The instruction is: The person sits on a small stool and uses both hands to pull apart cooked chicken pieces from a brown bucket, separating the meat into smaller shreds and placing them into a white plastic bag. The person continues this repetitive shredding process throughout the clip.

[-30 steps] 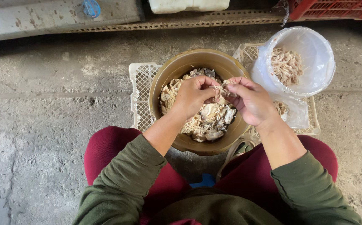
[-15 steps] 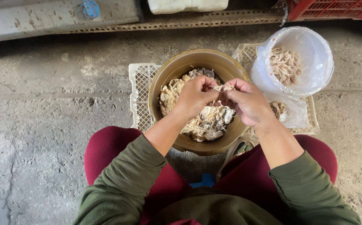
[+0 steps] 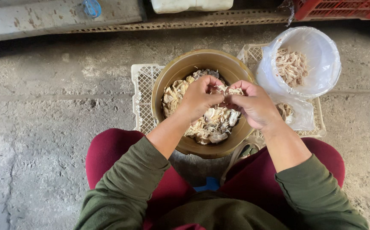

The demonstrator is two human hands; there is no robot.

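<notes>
The left hand (image 3: 200,99) and the right hand (image 3: 255,104) meet over the brown bowl (image 3: 172,79), fingers closed together on one pale strip of shredded food (image 3: 226,90), which stretches between them just above the heap (image 3: 206,123) filling the bowl. Neither hand is spread wide; each is pinched narrow on the strip, though the exact grip points are partly hidden behind the knuckles, so which fingers carry the load is only a probable reading. The bowl rests on a white lattice crate (image 3: 141,98) that lies flat on the concrete floor (image 3: 44,127), with the person's knees in dark red trousers (image 3: 108,153) just beside its near edge. A bucket lined with a clear plastic bag (image 3: 317,55) stands on a second crate (image 3: 253,53) at the right, close to the bowl, and holds finer shreds (image 3: 290,64). Risks at this position: the strip may tear unevenly and drop a fragment past the bowl rim onto the crate, where the open lattice lets it fall through to the dirty floor. The bowl sits near the crate's near edge; a downward pull on the strip or a knee shift could tip it toward the lap. The bag's loose folds (image 3: 298,113) hang toward the right hand and could snag on the wrist, dragging the bucket. A green sleeve (image 3: 127,187) could brush the heap.
</notes>
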